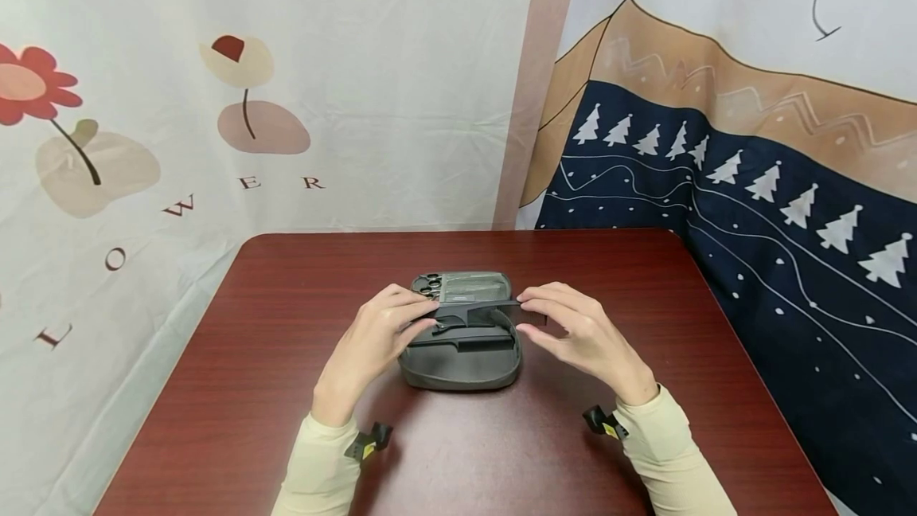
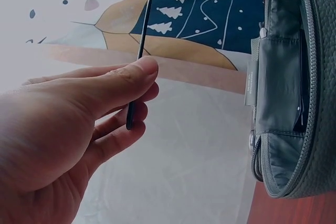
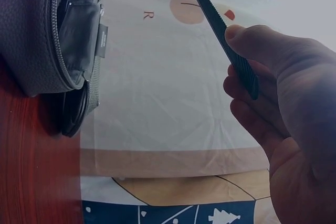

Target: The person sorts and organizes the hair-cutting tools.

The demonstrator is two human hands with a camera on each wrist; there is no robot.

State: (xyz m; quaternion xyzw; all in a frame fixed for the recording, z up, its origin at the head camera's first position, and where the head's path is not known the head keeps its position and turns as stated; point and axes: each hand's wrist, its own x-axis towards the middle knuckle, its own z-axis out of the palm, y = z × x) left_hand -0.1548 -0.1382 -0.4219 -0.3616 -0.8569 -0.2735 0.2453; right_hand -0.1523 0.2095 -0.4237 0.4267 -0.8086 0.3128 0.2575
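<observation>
A black comb [image 1: 466, 311] is held level between both hands, above an open grey zip case [image 1: 458, 377]. My left hand [image 1: 376, 333] pinches its narrow handle end; in the left wrist view the thumb and fingers grip the thin handle [image 2: 143, 40]. My right hand [image 1: 583, 333] holds the toothed end, and the teeth of the comb [image 3: 215, 19] show in the right wrist view. Another dark comb [image 1: 487, 342] lies in the case's near half. Scissors [image 1: 430, 287] with ring handles sit in the far half, beside a clear pocket [image 1: 476, 287].
The case stands on a dark red wooden table [image 1: 286, 420], near its far edge. Behind hangs a white printed cloth [image 1: 401, 62], with a navy tree-patterned cloth [image 1: 716, 181] at the right. A black device sits on each wrist.
</observation>
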